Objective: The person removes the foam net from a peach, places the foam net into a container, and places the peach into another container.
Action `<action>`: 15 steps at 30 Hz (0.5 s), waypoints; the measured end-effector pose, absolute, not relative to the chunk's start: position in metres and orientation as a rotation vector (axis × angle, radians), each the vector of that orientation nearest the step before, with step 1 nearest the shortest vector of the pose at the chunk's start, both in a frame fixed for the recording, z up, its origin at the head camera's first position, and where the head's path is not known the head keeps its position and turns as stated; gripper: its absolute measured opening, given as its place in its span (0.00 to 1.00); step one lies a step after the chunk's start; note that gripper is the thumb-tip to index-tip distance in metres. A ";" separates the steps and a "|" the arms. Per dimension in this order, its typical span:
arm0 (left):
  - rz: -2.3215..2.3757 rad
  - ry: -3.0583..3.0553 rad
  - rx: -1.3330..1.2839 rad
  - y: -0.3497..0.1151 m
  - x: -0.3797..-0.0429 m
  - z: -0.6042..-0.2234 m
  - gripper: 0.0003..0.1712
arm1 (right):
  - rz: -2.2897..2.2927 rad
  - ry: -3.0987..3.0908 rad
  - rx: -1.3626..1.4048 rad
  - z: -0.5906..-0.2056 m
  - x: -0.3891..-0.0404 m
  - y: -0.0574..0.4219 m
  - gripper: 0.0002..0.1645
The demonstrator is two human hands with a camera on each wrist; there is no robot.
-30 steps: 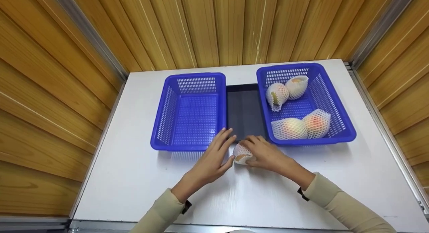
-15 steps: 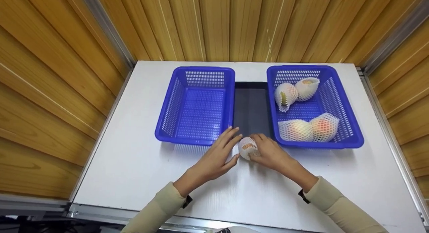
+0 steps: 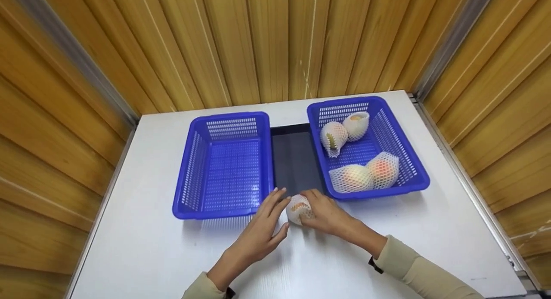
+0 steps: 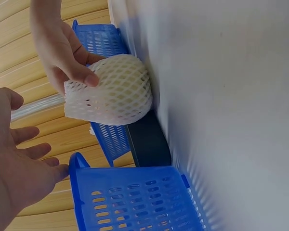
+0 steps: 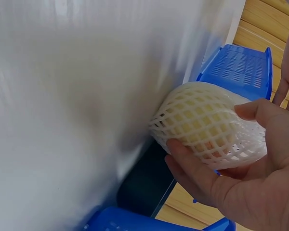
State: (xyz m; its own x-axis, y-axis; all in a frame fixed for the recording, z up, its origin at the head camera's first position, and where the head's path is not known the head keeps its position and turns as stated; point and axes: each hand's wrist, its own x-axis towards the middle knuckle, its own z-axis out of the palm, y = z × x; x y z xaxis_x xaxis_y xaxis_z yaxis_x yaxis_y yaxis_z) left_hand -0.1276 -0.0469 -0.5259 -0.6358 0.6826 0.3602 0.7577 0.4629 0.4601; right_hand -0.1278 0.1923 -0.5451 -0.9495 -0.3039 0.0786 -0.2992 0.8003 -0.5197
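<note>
White foam net [image 4: 85,103] covered the fruit [image 3: 300,207], which the right hand [image 3: 326,214] gripped close to the counter [image 3: 142,238]; whether it touched the surface could not be confirmed. The thumb bore on one side and the fingers on the opposite side, with the net between hand and fruit. The left hand [image 3: 258,232] held nothing; its fingers were extended just beside the fruit.

Ahead and slightly left of the right hand was the tray [image 3: 296,161]. The left basket [image 3: 215,214] lay ahead of the left hand, the right basket [image 3: 379,193] ahead and right of the right hand.

Handling estimate: moderate weight, firm body, soft cover, flesh liable to bruising. The loose net could have slid or turned. Recommended hold: widest part, light even pressure. The net's slack end was judged unsuitable for lifting.
</note>
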 end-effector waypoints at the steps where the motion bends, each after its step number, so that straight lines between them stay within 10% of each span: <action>1: -0.912 -2.582 -1.268 -0.050 -0.126 -0.527 0.34 | -0.856 2.967 -0.512 -0.546 -0.128 0.189 0.37; 15: -0.924 -2.500 -1.311 -0.049 -0.130 -0.535 0.33 | -0.689 3.076 -0.693 -0.545 -0.123 0.184 0.44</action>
State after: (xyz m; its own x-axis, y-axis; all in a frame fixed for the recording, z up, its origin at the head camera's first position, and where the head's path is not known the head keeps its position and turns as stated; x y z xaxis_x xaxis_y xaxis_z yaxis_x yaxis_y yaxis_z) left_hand -0.1300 -0.0492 -0.5346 -0.5986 0.6848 0.4157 0.7905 0.4211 0.4447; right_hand -0.1230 0.1842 -0.5447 -0.9042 -0.3903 0.1735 -0.4270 0.8168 -0.3879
